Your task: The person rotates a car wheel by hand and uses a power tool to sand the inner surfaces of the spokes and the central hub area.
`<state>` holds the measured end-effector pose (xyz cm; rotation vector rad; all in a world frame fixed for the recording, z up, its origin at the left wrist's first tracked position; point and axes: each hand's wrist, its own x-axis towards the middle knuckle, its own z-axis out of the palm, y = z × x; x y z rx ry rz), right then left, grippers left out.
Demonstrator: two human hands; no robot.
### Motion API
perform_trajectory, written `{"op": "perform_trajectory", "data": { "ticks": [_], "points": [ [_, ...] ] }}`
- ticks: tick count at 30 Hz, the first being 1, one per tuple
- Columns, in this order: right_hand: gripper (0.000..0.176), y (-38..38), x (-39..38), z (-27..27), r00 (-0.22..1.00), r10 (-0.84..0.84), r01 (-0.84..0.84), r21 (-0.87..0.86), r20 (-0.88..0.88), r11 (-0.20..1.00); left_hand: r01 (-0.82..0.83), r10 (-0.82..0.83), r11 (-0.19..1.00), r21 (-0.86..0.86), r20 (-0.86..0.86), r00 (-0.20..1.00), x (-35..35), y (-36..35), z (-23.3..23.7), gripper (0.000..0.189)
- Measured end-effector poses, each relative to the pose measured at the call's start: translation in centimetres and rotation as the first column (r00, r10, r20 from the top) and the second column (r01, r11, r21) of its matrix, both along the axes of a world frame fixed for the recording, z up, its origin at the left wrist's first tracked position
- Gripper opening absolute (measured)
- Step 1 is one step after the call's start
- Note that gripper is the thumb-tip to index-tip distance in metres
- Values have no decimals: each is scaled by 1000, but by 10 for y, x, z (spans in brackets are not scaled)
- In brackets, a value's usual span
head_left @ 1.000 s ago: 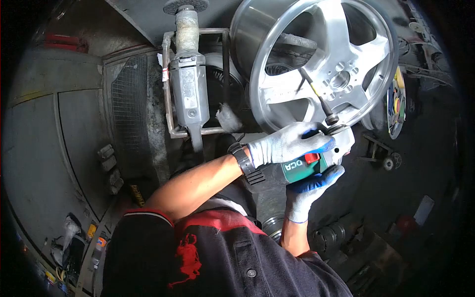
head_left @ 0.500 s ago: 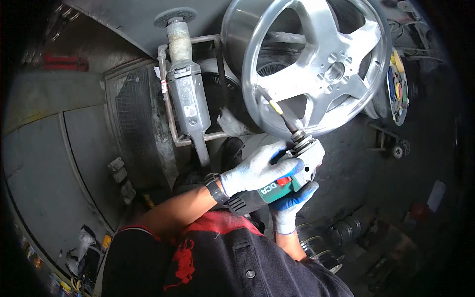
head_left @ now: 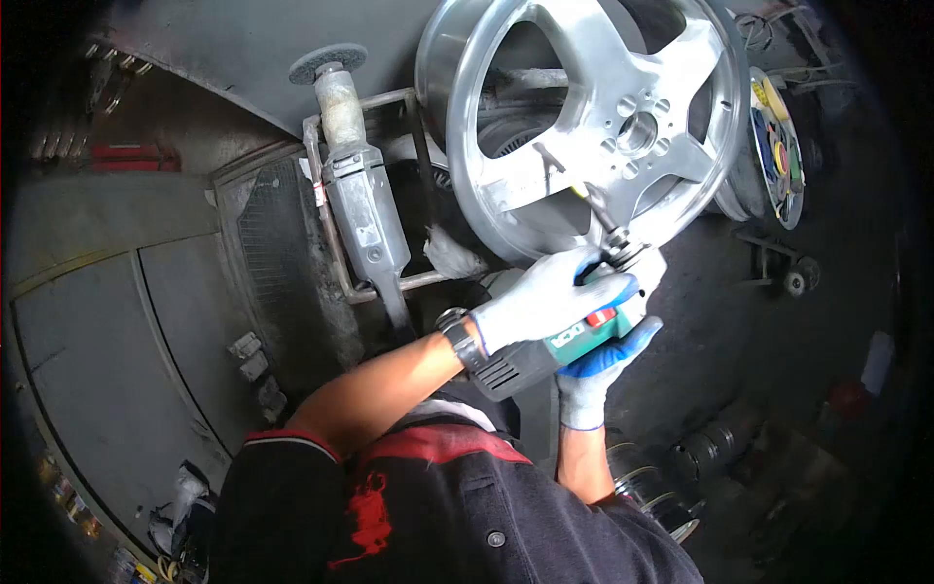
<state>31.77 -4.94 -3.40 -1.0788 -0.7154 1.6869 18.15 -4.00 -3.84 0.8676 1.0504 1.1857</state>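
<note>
My left hand [head_left: 545, 300], in a white glove with blue-coated fingers and a black watch at the wrist, wraps over the front of a green and grey power grinder [head_left: 584, 337] with a red switch. Gloved likewise, my right hand [head_left: 605, 374] grips the same tool from below. A long thin shaft [head_left: 599, 206] runs up from the grinder's head. Its blurred tip lies over a spoke of the shiny five-spoke alloy wheel [head_left: 595, 73]; whether it touches cannot be made out. The wheel leans back, its face toward me.
Left of the wheel, a grey motor unit [head_left: 368, 209] with a round disc [head_left: 328, 62] on its end sits on a metal pipe frame [head_left: 333, 243]. A tray of coloured pieces [head_left: 776, 146] is at the right. Lower right lie stacked wheel rims [head_left: 705, 450]. Grey panels [head_left: 117, 341] line the left.
The shaft's tip has moved along the spoke, from near the outer rim toward the hub. Both hands and the grinder have moved right and slightly up; the camera view has shifted a little.
</note>
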Motion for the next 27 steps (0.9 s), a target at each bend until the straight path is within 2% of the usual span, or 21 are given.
{"op": "perform_trajectory", "data": {
  "ticks": [1, 3, 5, 6, 7, 8, 10, 12, 13, 14, 15, 17, 18, 19, 21, 22, 23, 24, 25, 26, 27],
  "points": [
    [80, -9, 3, -5, 1000, -8, 8, 3, -10, 1000, -15, 16, 1000, -23, 27, 1000, 0, -10, -3, 41],
    [81, -26, 4, -15, 985, 60, -71, -67, -160, 995, 2, -9, 996, -86, -83, 997, -2, -29, -5, 37],
    [82, -37, -1, -12, 986, 37, -61, -149, -161, 987, -137, 132, 989, -50, -88, 987, 6, -44, -12, 39],
    [79, -40, 0, -11, 951, 45, -105, -183, -307, 977, -128, 123, 991, -37, -99, 987, 5, -49, -2, 39],
    [76, -44, 3, -10, 894, 48, -155, -205, -445, 966, -99, 75, 978, -183, -134, 988, 4, -51, 12, 41],
    [76, -48, 6, -10, 889, 50, -149, -185, -454, 971, -78, 27, 943, -322, -161, 987, 4, -54, 23, 43],
    [69, -61, 11, -5, 796, 111, -144, -8, -595, 990, -48, 0, 968, -246, -190, 982, 12, -59, 29, 46],
    [62, -79, 21, 13, 871, 100, -94, 36, -482, 995, 20, -39, 992, -122, -158, 987, 18, -66, 41, 52],
    [61, -87, 30, 20, 918, 88, -69, 62, -387, 996, 120, -138, 983, -137, -126, 982, 15, -70, 56, 64],
    [55, -96, 41, 17, 945, -27, 31, 9, -326, 999, 142, -142, 989, -47, -8, 990, 20, -79, 48, 71],
    [62, -101, 40, 30, 975, -13, 33, 85, -223, 996, 151, -155, 987, 45, 109, 982, 25, -89, 40, 79],
    [73, -103, 37, 55, 946, 123, -81, 151, -298, 985, 253, -258, 963, 89, 53, 965, 14, -114, 62, 94],
    [81, -106, 37, 71, 977, 82, -55, 140, -195, 989, 255, -261, 961, 107, 49, 964, 9, -119, 67, 94],
    [79, -110, 37, 76, 990, 13, 15, 200, -139, 980, 420, -421, 907, 39, 14, 907, 5, -125, 71, 85],
    [78, -116, 32, 107, 999, 9, 3, 282, -42, 959, 686, -693, 717, -126, -21, 721, -2, -136, 81, 67],
    [76, -117, 39, 127, 995, 39, -59, 221, 95, 974, 596, -593, 797, -93, 65, 803, -3, -146, 90, 53],
    [67, -113, 55, 127, 923, -132, -2, 345, 363, 938, 595, -593, 799, -88, 55, 804, -3, -150, 97, 53],
    [64, -107, 62, 140, 851, -272, -27, 554, 450, 832, 519, -519, 853, -60, 23, 855, -2, -153, 103, 53],
    [65, -106, 74, 167, 834, -277, -79, 601, 477, 795, 439, -439, 898, -33, -1, 899, 0, -157, 106, 52],
    [66, -105, 74, 189, 859, -392, -10, 775, 330, 632, 434, -430, 898, -70, 72, 900, 1, -159, 103, 53],
    [80, -106, 76, 214, 893, -395, 24, 854, 215, 520, 425, -422, 903, -65, 60, 905, 1, -161, 104, 53]
  ]
}}
